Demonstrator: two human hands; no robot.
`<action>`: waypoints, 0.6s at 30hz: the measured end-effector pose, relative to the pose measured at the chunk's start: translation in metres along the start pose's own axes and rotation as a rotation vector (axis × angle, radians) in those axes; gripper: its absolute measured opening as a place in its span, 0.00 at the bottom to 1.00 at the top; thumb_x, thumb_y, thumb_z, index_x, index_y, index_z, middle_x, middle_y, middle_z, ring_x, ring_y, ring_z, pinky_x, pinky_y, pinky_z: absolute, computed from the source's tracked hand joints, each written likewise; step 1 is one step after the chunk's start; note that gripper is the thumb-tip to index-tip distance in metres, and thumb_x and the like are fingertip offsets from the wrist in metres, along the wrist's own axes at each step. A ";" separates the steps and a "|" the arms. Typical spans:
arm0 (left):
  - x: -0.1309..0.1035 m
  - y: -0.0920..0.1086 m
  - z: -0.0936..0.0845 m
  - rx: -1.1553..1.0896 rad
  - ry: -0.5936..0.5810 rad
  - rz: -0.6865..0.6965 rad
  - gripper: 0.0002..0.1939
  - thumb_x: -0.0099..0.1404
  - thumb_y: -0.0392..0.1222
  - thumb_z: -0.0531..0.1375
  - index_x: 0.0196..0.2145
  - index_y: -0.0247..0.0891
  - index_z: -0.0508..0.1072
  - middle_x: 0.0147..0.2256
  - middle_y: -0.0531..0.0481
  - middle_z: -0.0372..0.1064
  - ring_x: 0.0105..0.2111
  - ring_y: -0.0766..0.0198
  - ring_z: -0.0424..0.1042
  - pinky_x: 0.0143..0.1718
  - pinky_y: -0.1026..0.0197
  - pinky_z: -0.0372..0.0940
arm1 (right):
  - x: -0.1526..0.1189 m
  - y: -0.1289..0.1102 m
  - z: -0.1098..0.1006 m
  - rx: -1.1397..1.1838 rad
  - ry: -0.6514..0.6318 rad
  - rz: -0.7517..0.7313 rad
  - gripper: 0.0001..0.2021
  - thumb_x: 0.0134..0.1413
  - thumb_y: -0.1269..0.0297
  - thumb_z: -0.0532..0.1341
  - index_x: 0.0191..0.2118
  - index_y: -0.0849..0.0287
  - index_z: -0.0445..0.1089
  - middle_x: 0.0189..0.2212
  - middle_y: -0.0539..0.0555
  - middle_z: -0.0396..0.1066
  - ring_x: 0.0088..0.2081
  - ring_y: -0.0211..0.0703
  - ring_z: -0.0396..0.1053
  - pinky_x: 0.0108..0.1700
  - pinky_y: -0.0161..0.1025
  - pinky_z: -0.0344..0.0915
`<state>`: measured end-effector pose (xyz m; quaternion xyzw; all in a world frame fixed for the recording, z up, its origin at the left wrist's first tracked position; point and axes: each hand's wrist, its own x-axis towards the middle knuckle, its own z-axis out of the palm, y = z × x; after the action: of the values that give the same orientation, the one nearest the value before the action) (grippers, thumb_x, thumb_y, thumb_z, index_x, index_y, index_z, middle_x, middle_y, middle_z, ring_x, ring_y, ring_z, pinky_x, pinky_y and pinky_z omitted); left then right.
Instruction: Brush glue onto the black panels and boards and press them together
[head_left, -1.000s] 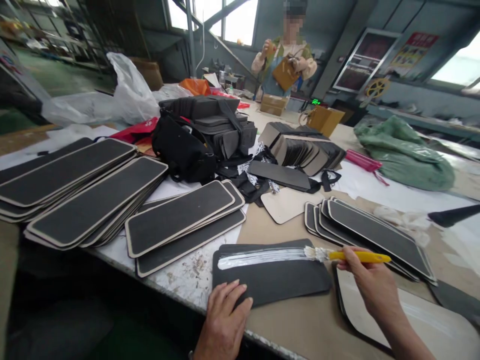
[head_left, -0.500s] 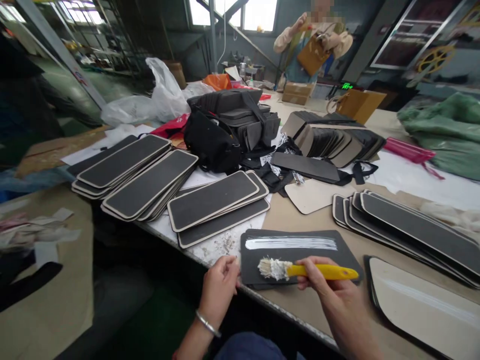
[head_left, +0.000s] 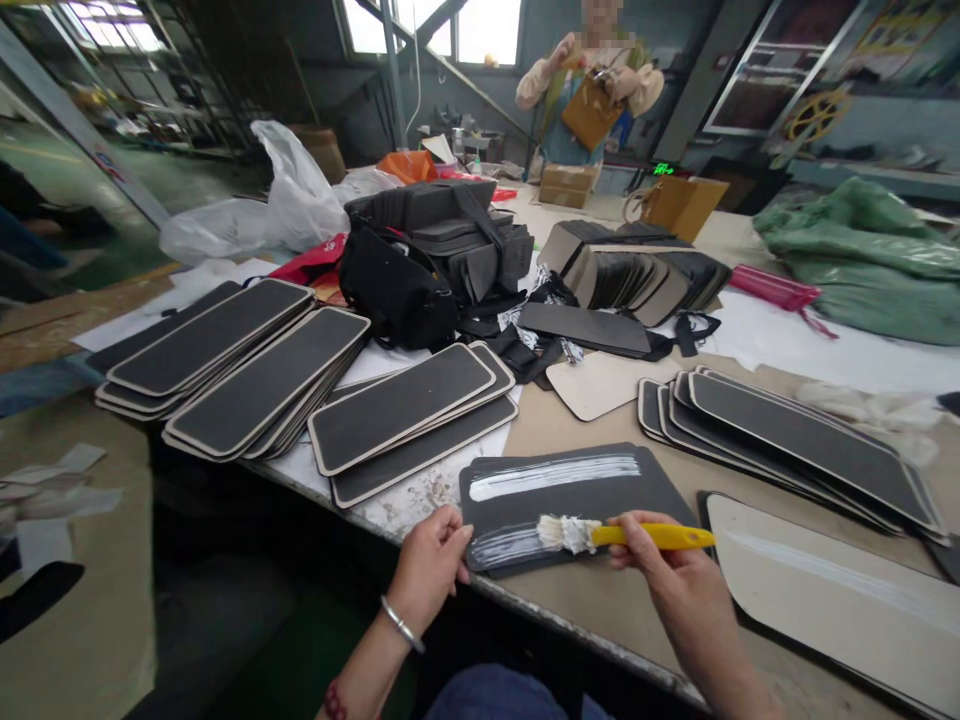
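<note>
since a moment ago my right hand (head_left: 660,570), clamped on the brush (head_left: 600,535), has laid a second glue stripe; left hand (head_left: 431,560) pins the black panel (head_left: 570,500) at the table's (head_left: 600,620) near edge.

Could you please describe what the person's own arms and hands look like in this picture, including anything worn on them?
Both forearms are bare, with no sleeves or gloves in view. The left hand has a thin silver bangle round the wrist, and further up that forearm sits a dark red beaded band. The right hand shows no ring, watch or band. Nails look short and unpainted.
</note>
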<state>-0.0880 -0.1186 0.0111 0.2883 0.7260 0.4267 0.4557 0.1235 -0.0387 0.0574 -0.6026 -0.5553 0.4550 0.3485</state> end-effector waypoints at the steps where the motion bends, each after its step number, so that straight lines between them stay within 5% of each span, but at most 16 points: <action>1: 0.000 0.000 0.000 -0.007 0.001 0.002 0.10 0.51 0.47 0.53 0.19 0.40 0.57 0.09 0.60 0.56 0.09 0.71 0.58 0.09 0.73 0.49 | 0.007 0.003 -0.014 -0.052 0.063 0.007 0.23 0.37 0.42 0.61 0.29 0.59 0.69 0.22 0.54 0.72 0.24 0.46 0.71 0.30 0.41 0.68; 6: -0.001 0.005 -0.003 -0.060 -0.022 -0.010 0.12 0.49 0.49 0.55 0.19 0.39 0.58 0.11 0.61 0.57 0.11 0.71 0.61 0.10 0.72 0.53 | 0.033 0.006 -0.071 -0.308 0.330 0.063 0.24 0.34 0.41 0.57 0.31 0.57 0.70 0.18 0.53 0.72 0.30 0.56 0.72 0.38 0.49 0.66; 9: -0.003 0.006 -0.003 -0.098 -0.043 -0.020 0.13 0.48 0.49 0.56 0.19 0.39 0.58 0.11 0.61 0.58 0.11 0.71 0.61 0.10 0.71 0.54 | 0.029 -0.006 -0.075 -0.347 0.384 0.050 0.23 0.35 0.42 0.57 0.31 0.56 0.69 0.19 0.53 0.72 0.33 0.57 0.72 0.39 0.49 0.65; 12: -0.005 0.004 -0.001 -0.155 -0.074 -0.037 0.14 0.48 0.50 0.57 0.19 0.38 0.59 0.11 0.60 0.59 0.11 0.71 0.62 0.11 0.71 0.55 | 0.014 -0.022 -0.047 -0.206 0.271 -0.015 0.22 0.35 0.42 0.60 0.31 0.56 0.69 0.22 0.53 0.72 0.29 0.52 0.72 0.36 0.45 0.68; 16: -0.006 -0.001 0.004 -0.215 -0.094 -0.064 0.16 0.46 0.53 0.58 0.20 0.38 0.60 0.11 0.58 0.60 0.11 0.71 0.62 0.11 0.71 0.55 | -0.006 -0.037 0.022 0.088 -0.108 -0.116 0.19 0.42 0.45 0.60 0.29 0.58 0.68 0.21 0.52 0.70 0.23 0.44 0.69 0.29 0.39 0.68; 18: -0.005 -0.004 0.006 -0.222 -0.085 -0.067 0.16 0.45 0.54 0.58 0.20 0.38 0.61 0.10 0.58 0.60 0.10 0.71 0.61 0.10 0.71 0.54 | -0.008 -0.039 0.052 0.196 -0.200 -0.120 0.19 0.44 0.45 0.60 0.29 0.59 0.68 0.21 0.52 0.69 0.23 0.43 0.69 0.28 0.38 0.68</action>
<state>-0.0803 -0.1223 0.0087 0.2296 0.6637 0.4764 0.5290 0.0612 -0.0460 0.0767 -0.4831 -0.5751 0.5434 0.3750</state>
